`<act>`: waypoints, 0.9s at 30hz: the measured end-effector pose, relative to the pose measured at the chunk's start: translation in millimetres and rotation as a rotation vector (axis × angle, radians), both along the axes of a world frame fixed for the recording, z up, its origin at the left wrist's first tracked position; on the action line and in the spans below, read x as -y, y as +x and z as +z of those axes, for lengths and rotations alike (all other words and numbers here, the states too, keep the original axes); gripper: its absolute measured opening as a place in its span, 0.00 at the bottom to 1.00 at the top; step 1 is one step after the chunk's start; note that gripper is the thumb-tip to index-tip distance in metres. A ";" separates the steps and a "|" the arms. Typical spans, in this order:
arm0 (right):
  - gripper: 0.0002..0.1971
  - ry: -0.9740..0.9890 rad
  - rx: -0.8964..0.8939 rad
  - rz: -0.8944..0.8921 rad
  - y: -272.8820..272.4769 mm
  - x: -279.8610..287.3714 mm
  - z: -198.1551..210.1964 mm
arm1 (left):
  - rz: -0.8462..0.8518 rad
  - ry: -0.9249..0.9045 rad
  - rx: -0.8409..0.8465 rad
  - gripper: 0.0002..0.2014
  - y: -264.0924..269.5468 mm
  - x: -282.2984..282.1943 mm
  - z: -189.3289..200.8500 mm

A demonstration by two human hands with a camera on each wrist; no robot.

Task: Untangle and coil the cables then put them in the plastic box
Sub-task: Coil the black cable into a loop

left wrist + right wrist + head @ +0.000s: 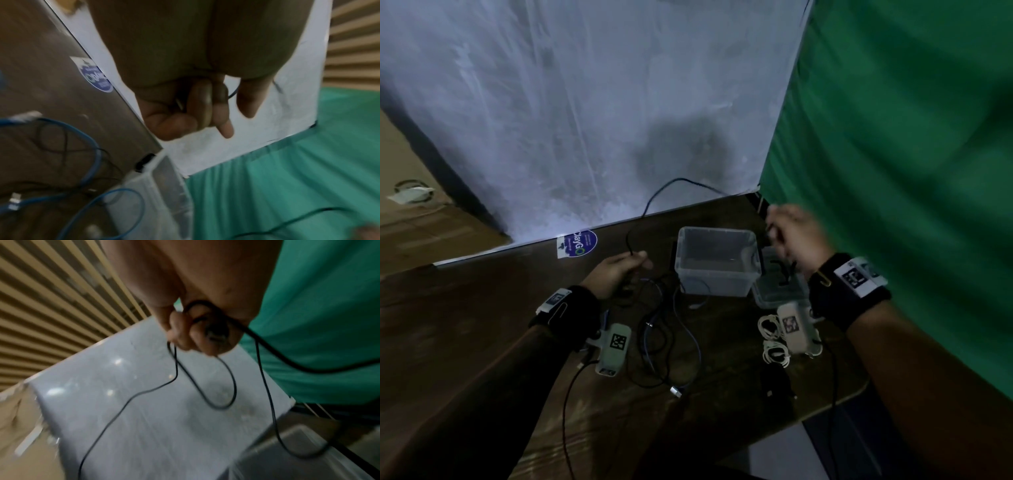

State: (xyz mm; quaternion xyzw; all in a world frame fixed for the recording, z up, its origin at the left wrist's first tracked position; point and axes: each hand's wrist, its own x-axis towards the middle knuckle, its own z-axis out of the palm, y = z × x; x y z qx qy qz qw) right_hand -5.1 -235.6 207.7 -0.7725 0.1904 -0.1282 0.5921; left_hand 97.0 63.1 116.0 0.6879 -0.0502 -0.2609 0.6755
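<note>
A thin black cable (664, 187) arcs in the air between my two hands. My left hand (619, 270) pinches one part of it, left of the clear plastic box (717, 274). My right hand (792, 236), blurred, is raised to the right of the box and grips the same cable (205, 395) in loops with curled fingers (185, 335). In the left wrist view my fingers (205, 104) curl round the thin cable (234, 92). A tangle of blue and black cables (664, 339) lies on the dark wooden table in front of the box. The box (160, 194) looks empty.
Coiled white cables (774, 339) lie at the right of the table (465, 325), near a clear lid (777, 291). A small black object (777, 387) lies near the front edge. A white sheet stands behind and a green cloth (911, 154) to the right. A blue sticker (580, 242) marks the back edge.
</note>
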 end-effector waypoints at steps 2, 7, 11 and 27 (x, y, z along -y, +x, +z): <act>0.12 -0.048 -0.192 0.205 -8.1 -18.9 -20.3 | -0.044 -0.115 -0.070 0.18 -4.7 7.4 14.2; 0.09 0.003 -0.486 0.517 -24.8 -49.8 -76.4 | -0.149 -0.149 -0.013 0.17 -27.3 25.1 41.4; 0.12 -0.351 -0.626 0.882 -34.4 -64.6 -92.4 | -0.153 -0.124 0.109 0.14 -32.9 33.0 47.1; 0.09 -0.059 0.201 0.380 -11.8 -53.3 -40.9 | -0.441 -0.393 -0.285 0.11 -51.8 58.5 64.2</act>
